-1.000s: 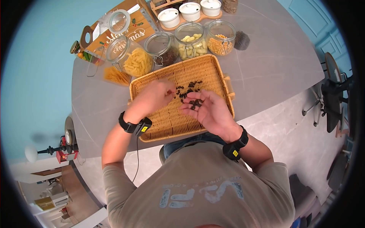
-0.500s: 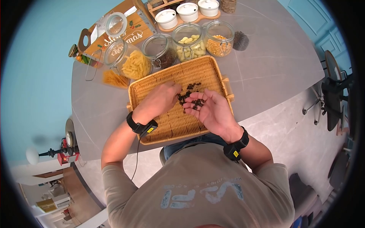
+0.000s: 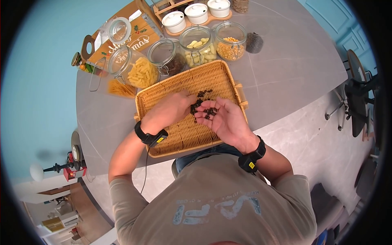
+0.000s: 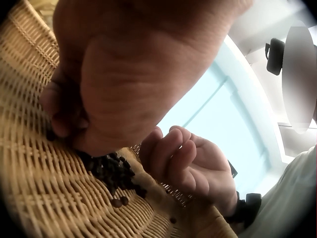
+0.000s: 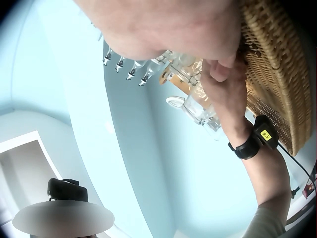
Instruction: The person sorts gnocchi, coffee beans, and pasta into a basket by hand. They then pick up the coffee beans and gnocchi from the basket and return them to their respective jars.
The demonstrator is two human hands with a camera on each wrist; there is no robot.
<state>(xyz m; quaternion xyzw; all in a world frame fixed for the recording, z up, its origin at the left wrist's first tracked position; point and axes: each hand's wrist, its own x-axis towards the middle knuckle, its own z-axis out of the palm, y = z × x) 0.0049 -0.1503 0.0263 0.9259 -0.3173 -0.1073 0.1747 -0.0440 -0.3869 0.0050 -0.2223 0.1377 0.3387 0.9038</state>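
Two bare hands over a wicker tray, close to each other. Left hand reaching palm down, fingers bent at the edge of a loose heap of dark beans; pinching one or merely touching, impossible to tell. Right hand palm up beside the heap, fingers apart and slightly bent, with a few more beans lying on them. Beyond the tray, glass jars, one with pale yellow pieces inside.

For good picking, probably best to take only a bean or two at a time, between thumb tip and fingertip, without raking the weave. Hold the right palm level and gently cupped, low and near the heap, with fingers drawn together against slipping through the gaps. Release from just above the palm, to prevent bouncing.
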